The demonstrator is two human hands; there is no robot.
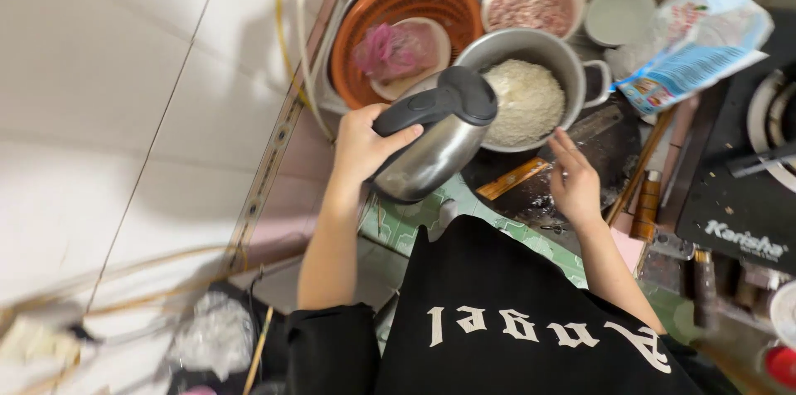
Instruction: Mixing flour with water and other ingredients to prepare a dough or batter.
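In the middle of the frame, the left hand (361,146) is wrapped tight around the black handle of a shiny kettle (435,142). The kettle tips toward the pot (572,59) of white flour (524,101) just right of it. The right hand (575,184) is open and holds nothing, just below the pot. If the kettle tips too far, hot water might splash that hand or flood the flour.

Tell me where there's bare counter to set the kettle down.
Little room. The left hand holds the kettle over the pot of flour. One bare patch shows: green patterned counter below the kettle. Behind, orange colander, meat bowl and bag crowd together; the right hand covers the dark board.
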